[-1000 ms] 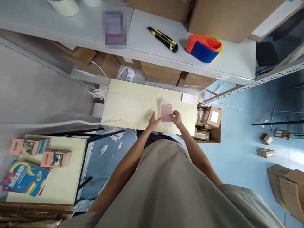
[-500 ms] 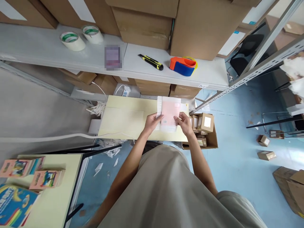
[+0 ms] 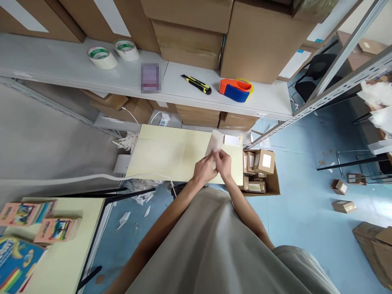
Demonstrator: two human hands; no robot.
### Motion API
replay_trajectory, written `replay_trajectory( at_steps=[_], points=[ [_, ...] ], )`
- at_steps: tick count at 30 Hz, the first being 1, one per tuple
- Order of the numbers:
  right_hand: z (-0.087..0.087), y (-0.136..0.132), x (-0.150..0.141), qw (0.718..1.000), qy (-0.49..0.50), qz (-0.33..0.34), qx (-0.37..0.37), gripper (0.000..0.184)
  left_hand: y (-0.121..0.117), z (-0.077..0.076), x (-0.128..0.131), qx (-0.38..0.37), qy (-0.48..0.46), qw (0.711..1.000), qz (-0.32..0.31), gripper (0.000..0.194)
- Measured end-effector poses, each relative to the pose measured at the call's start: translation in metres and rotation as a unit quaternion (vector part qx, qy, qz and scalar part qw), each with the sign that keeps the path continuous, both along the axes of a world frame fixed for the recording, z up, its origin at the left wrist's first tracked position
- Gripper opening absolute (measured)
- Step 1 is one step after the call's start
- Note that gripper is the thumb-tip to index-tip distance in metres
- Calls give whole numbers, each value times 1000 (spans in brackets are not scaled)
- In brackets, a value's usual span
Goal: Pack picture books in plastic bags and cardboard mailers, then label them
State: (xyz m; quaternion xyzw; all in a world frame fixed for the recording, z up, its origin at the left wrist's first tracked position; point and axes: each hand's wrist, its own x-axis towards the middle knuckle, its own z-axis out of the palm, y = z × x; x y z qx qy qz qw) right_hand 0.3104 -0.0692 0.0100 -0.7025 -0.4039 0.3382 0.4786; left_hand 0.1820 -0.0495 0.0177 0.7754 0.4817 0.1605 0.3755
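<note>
My left hand [image 3: 204,168] and my right hand [image 3: 223,164] are close together over the pale yellow table [image 3: 162,151], fingers pinched. Between them they grip a whitish packet [image 3: 216,139], which tilts up beyond the fingertips. Its lower part is hidden by my hands. Just right of the packet, a white slip of paper [image 3: 232,140] lies on the table.
On the grey shelf [image 3: 177,96] ahead are tape rolls [image 3: 102,58], a box cutter [image 3: 196,84] and an orange and blue tape dispenser [image 3: 235,90]. A carton of small boxes [image 3: 265,161] stands right of the table. Books [image 3: 58,230] lie on another table at left.
My hands have drawn together from the packet's two sides. The packet has turned from lying face up, its pink content showing, to a tilted, narrower view. The white slip is now more exposed.
</note>
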Motion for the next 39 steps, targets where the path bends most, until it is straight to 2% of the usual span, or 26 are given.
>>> replay_trajectory(
  at_steps=[2,3,6,8,11,15,18,21,23,26,28,32,36,39],
  points=[
    [-5,2,15,1000,22,-9,3,69,0,-7,-6,-50,-91,995,-4,75],
    [-6,3,23,999,52,2,6,71,3,-10,-12,-70,-137,988,17,74],
    [-2,0,45,982,179,54,-1,68,23,-14,-31,-105,-243,953,148,71],
    [5,-2,53,966,244,78,-20,67,37,-9,-44,-164,-295,922,187,76],
    [17,-4,54,951,291,102,-29,68,48,8,-60,-246,-343,895,148,77],
    [25,-3,51,940,318,125,-15,68,47,29,-69,-244,-352,894,133,71],
    [28,0,52,943,306,131,-9,67,44,33,-70,-224,-340,903,139,71],
    [29,3,48,960,246,131,-21,68,39,31,-64,-111,-288,932,190,63],
    [27,5,39,969,207,134,-29,68,32,28,-57,-51,-241,949,197,53],
    [22,8,13,973,185,137,-18,66,19,21,-44,-65,-200,965,157,43],
    [17,9,-5,971,193,139,0,67,15,15,-41,-84,-190,964,163,41],
    [11,10,-23,968,203,150,10,64,27,3,-59,-120,-237,944,197,36],
    [15,10,-19,993,81,74,31,63,51,-2,-99,-233,-350,879,224,49],
    [15,14,-24,993,93,77,18,69,62,0,-129,-276,-388,849,230,56]
  ],
)
